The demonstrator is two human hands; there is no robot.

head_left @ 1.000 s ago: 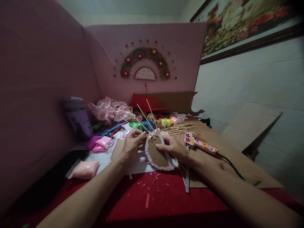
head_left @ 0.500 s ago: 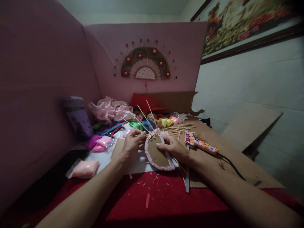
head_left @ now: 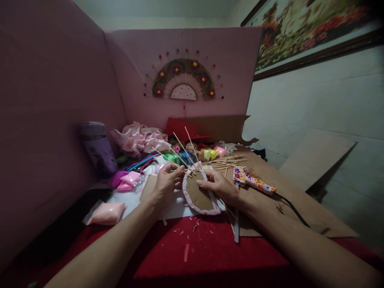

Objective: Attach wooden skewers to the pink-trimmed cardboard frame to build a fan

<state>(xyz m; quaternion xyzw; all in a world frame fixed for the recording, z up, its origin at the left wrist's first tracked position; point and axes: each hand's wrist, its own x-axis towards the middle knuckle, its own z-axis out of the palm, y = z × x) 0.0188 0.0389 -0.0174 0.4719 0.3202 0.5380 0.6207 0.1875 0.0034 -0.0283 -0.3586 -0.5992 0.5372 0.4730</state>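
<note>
A brown cardboard piece (head_left: 200, 196) with a pink patterned rim lies tilted on the table, several thin wooden skewers (head_left: 183, 149) fanning up from its far edge. My left hand (head_left: 167, 183) pinches a skewer at that far edge, fingers pressed together. On the cardboard's right side rests my right hand (head_left: 218, 185), its fingers curled over the rim and holding the piece.
A patterned glue gun (head_left: 253, 181) with a black cord lies right of my right hand. Loose skewers (head_left: 225, 161), coloured clay packets (head_left: 126, 180), a pink packet (head_left: 107, 212), a purple cup (head_left: 98, 149) and crumpled cloth (head_left: 138, 138) crowd the back. A pink board with a fan decoration (head_left: 183, 80) stands behind.
</note>
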